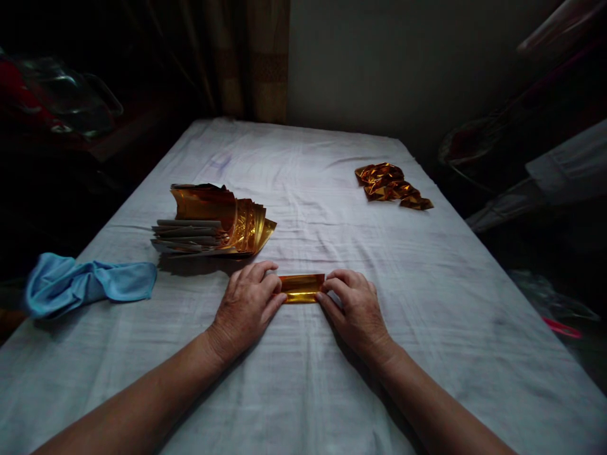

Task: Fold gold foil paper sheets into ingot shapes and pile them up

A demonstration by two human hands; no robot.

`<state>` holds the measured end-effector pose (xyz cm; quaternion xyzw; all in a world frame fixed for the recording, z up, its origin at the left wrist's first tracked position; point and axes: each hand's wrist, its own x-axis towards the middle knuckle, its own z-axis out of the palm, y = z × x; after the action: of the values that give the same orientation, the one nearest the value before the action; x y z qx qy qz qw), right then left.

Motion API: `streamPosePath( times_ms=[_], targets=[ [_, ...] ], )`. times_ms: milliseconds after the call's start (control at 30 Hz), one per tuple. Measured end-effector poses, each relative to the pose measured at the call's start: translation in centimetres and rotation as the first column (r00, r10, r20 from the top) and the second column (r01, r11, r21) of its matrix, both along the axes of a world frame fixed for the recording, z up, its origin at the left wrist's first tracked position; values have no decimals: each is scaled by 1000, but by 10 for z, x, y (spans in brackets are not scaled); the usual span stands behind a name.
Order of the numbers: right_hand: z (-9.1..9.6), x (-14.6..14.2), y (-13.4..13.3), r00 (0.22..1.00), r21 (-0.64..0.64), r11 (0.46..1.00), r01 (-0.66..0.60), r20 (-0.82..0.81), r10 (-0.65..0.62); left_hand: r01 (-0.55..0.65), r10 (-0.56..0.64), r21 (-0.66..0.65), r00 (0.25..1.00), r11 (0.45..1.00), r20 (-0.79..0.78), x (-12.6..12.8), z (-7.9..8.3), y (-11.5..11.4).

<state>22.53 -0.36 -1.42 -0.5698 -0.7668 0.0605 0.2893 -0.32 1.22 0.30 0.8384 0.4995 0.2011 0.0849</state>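
A small sheet of shiny gold foil paper lies on the white cloth, its long edges curled or folded up along its length. My left hand pinches its left end between thumb and curled fingers. At the right end, my right hand grips it the same way. Beyond my left hand stands a thick stack of gold foil paper, bent over, with grey backs showing on some sheets. Several folded gold foil pieces lie in a pile at the far right.
A crumpled light blue cloth rests at the left edge of the white-covered table. In the dark at the left is a clear container with a handle. Low on the right, beside the table, lies a pink-red object.
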Motion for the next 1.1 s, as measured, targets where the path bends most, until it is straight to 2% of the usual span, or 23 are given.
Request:
streamPosePath(
  times_ms=[167,333,567,733,900,1100],
  targets=[
    [2,-2,-1,999,11,1000,2,41,-2,51,-50,-44,998,998,37,-5,-2,4],
    [4,-7,-2,995,14,1000,14,96,-15,50,-48,-43,997,998,62,-6,-2,5],
    [10,-26,-1,974,80,991,109,192,-123,1,2,-43,998,999,62,4,0,2],
    [16,-38,3,939,8,980,197,285,-191,-28,31,-75,999,997,45,6,-3,2],
    [12,-38,3,951,-20,978,209,238,-199,-20,23,-64,999,998,35,5,-4,1],
    [5,-23,0,965,-38,980,194,185,-184,-21,23,-75,999,997,27,4,-2,1]
  ],
)
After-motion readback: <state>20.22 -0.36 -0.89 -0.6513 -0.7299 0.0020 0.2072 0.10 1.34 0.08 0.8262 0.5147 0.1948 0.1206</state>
